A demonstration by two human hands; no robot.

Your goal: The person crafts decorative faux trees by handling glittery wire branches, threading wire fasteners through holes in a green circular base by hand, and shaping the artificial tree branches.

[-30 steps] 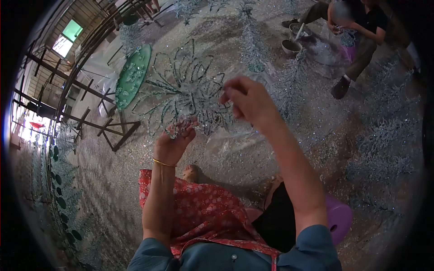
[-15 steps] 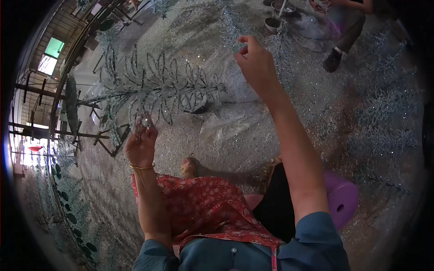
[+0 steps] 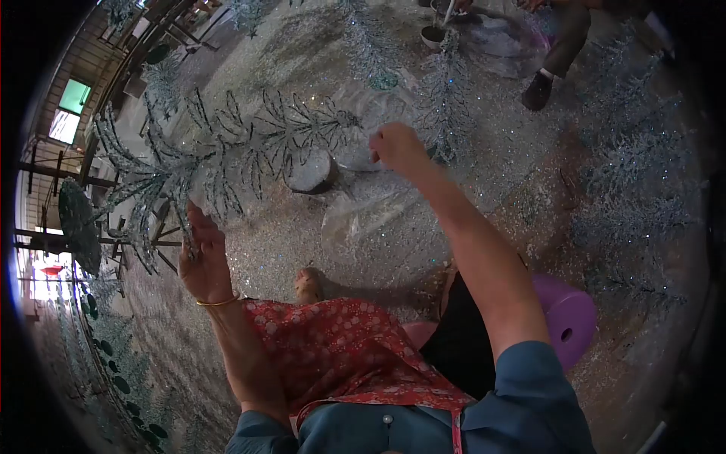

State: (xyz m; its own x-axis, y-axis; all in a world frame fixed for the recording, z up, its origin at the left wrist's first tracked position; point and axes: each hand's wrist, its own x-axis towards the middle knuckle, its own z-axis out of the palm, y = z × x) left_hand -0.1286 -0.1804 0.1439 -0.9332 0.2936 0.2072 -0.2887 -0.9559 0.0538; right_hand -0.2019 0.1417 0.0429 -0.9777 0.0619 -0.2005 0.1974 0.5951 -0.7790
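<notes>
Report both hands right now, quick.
Left hand: fingers extended at the glittery tree; grip can't be told.
Right hand: fingers loosely curled near the tree's tip; contents can't be told.

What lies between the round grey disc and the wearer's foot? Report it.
In the head view, only glitter-strewn floor lies between the disc and foot.

Frosted artificial tree [image 3: 200,159], lying sideways
</notes>
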